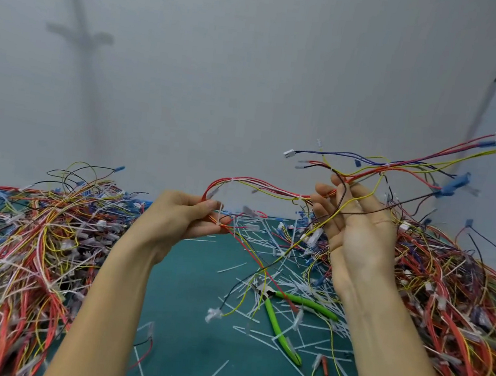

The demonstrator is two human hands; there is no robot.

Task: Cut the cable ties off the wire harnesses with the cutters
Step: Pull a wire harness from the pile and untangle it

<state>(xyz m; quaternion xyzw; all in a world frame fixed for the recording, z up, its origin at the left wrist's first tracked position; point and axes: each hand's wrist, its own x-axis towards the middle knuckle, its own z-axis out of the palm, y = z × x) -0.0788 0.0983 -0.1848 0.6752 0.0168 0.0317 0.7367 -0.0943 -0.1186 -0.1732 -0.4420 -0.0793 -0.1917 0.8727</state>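
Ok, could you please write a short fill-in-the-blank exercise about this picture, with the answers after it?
1. The cutters on the mat have ___ handles.
2. The left hand and the right hand both hold one wire ___.
3. White cut cable ___ lie around the cutters.
Answers: green; harness; ties.

Both forearms raised, left hand (186, 218) pinching wire harness (267, 187) between thumb and fingertips, right hand (356, 231) fingers curled round it.
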